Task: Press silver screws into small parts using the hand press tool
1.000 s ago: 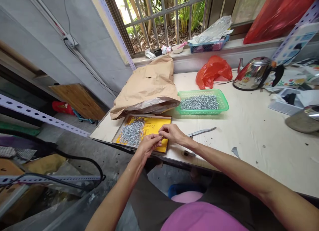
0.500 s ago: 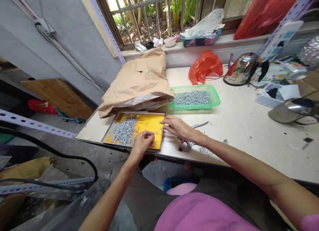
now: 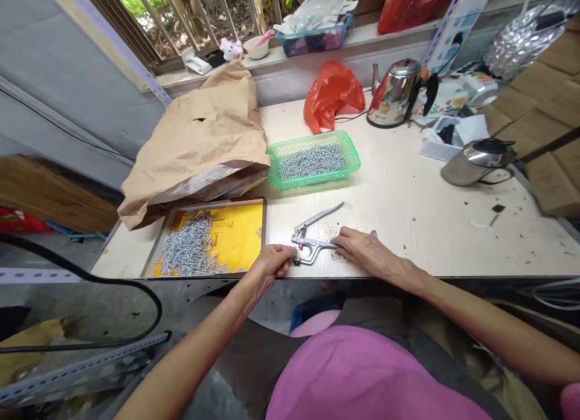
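A pair of grey metal pliers (image 3: 312,251) with a spring between its handles lies on the table, handles spread apart. My right hand (image 3: 362,251) rests over the lower handle, with its fingers closed about it. At the jaw end, my left hand (image 3: 275,261) is pinched shut beside the pliers' head; whatever is between its fingertips is too small to make out. Left of that hand sits a shallow tray (image 3: 264,223) with a yellow bottom. A heap of small silvery metal pieces (image 3: 188,248) fills its left side, and a few lie loose on the yellow.
Behind the pliers stands a green plastic basket (image 3: 351,166) of similar metal pieces. A large brown paper bag (image 3: 203,130) slumps behind the tray. Farther back are a red plastic bag (image 3: 333,93), a kettle (image 3: 394,96) and a steel jug (image 3: 473,166).
My right hand has moved from the tray's right edge to the pliers' handle. My left hand has left the tray for the pliers' jaw end. The view has shifted rightward.
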A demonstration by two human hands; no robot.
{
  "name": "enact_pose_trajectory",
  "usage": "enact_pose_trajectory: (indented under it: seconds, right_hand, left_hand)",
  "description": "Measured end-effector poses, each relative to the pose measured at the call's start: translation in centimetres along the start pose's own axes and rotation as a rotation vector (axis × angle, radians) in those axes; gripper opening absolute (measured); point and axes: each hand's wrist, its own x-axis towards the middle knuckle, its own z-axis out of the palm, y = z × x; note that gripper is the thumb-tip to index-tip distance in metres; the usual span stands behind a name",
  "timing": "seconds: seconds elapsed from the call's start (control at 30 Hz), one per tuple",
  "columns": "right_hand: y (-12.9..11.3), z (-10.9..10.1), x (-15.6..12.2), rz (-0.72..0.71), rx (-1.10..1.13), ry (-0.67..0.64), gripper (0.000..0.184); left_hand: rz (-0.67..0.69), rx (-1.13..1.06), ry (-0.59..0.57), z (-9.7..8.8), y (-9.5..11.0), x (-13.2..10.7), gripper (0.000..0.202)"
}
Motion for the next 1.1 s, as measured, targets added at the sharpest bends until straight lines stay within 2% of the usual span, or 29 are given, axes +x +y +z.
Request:
enact_pose_trajectory:
  seconds: [0.4,0.57,0.73,0.87,1.1]
  right_hand:
    - [0.7,0.9,0.2,-0.054,0.037,0.034,0.023]
    - [0.7,1.3,0.3,-0.059,0.010,0.049,0.023]
    - [0.9,1.7,0.3,-0.074,-0.010,0.056,0.017]
    - [0.6,1.1,0.2,-0.069,-0.020,0.045,0.020]
    - [0.6,1.2,0.3,-0.071,-0.039,0.044,0.020]
  left_hand:
    - [-0.114,0.074,0.028,0.4,0.5,0.6,0.029]
    - [-0.197,0.175,0.032,0.6,1.2,1.1,0.032]
    - [-0.257,0.274,-0.058,0.0,2.0,1.7,0.027]
    - [-0.273,0.379,-0.148,-0.5,2.6,2.0,0.026]
    - [-0.176,0.560,-0.216,-1.2,2.8,2.6,0.031]
